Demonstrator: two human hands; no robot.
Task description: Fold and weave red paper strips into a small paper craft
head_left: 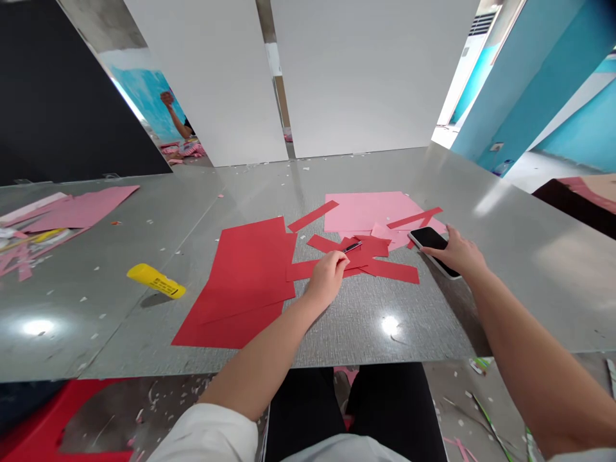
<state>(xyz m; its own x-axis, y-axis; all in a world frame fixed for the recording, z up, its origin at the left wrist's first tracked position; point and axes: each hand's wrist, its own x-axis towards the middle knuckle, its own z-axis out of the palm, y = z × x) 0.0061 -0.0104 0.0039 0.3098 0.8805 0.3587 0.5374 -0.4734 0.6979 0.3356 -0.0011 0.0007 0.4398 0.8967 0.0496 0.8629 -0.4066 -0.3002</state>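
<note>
My left hand [329, 274] is closed over a pile of red paper strips [392, 271] at the middle of the table. A slim dark-and-silver tool [353, 246] sticks out from its fingertips; its exact kind is too small to make out. My right hand [462, 254] grips a smartphone [428, 239] by its edges, the dark screen facing up. Beside my left hand lie overlapping red paper sheets [253, 256]. Pink paper sheets [368, 208] are spread behind the strips, and a loose red strip [314, 216] rests to their left.
A yellow tube-shaped bottle [156, 280] is on the grey table [192, 192] at the left. Pink paper and scraps [77, 210] are piled at the far left. White panels [356, 77] stand along the back edge. Another person's arm [176, 115] shows behind a gap.
</note>
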